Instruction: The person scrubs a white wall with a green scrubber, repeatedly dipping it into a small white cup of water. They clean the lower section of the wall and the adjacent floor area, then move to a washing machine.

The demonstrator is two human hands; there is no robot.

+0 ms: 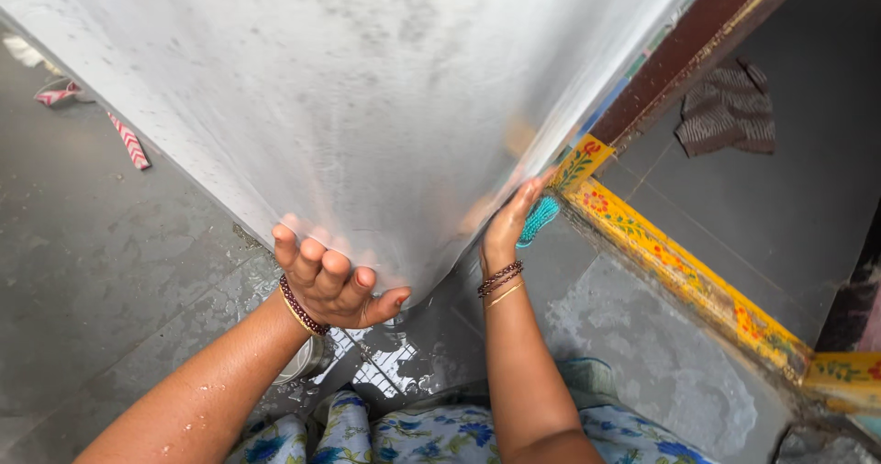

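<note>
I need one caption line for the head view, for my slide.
Left hand grips the lower edge of a large metal sheet; right hand presses a teal scrubber against it.

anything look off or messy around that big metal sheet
The grey floor is wet in patches, a striped cloth lies crumpled beyond the yellow painted threshold, and the metal sheet shows dull smudges.

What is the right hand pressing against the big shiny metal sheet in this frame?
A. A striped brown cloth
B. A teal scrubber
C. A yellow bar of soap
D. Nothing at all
B. The right hand lies flat on the metal sheet with a teal scrubber showing under its fingers; the striped brown cloth lies apart on the floor.
</note>
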